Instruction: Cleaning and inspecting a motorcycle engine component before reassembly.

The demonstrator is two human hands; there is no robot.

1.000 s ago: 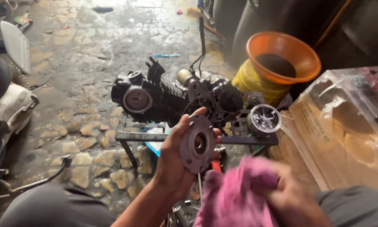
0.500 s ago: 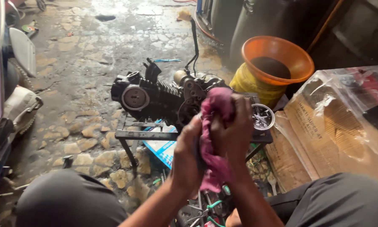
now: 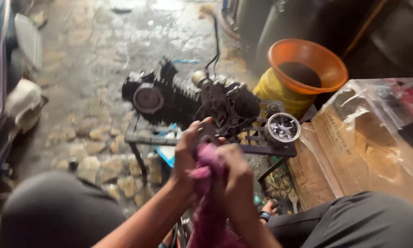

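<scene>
My left hand (image 3: 186, 154) grips a round grey metal engine part (image 3: 206, 133), of which only the top edge shows above the cloth. My right hand (image 3: 236, 177) presses a pink rag (image 3: 207, 183) against that part; the rag hangs down between my wrists. Just beyond my hands a black motorcycle engine (image 3: 192, 98) lies on a low dark metal stand (image 3: 243, 147). A shiny round metal drum (image 3: 282, 128) sits on the stand's right end.
An orange funnel (image 3: 307, 62) stands in a yellow container (image 3: 273, 89) at the back right. A plastic-wrapped cardboard box (image 3: 367, 133) fills the right side. A parked scooter's panels (image 3: 20, 98) line the left edge. The floor (image 3: 96, 50) is wet, cracked stone. My knees frame the bottom.
One second ago my left hand held the round part bare while the rag was lower right. The rag then came up over the part, and now sits lower against it.
</scene>
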